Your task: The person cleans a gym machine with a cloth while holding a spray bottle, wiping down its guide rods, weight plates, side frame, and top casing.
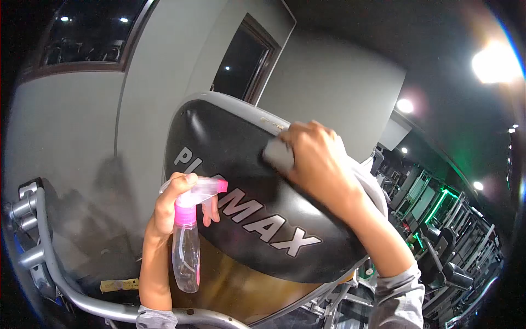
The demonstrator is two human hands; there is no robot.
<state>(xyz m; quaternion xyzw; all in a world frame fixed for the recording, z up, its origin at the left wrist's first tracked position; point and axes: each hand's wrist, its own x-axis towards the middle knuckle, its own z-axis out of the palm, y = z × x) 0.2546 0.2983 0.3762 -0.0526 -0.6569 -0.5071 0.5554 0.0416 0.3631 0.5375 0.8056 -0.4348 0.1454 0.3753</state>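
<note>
My left hand is wrapped round the neck of a clear spray bottle with a pink collar and a pink-tipped trigger head. The bottle is upright, its nozzle pointing right, in front of a black machine cover with large silver lettering. At the cover's upper right, my right hand grips a grey cloth against the dark surface, close to the pale rim. The cloth and fingers are smeared by motion. Part of the cloth is hidden under my palm.
A grey metal tube frame curves round the lower left. Behind the cover stands a grey wall with a dark window. Gym machines fill the right side. A yellow strip lies low at the left.
</note>
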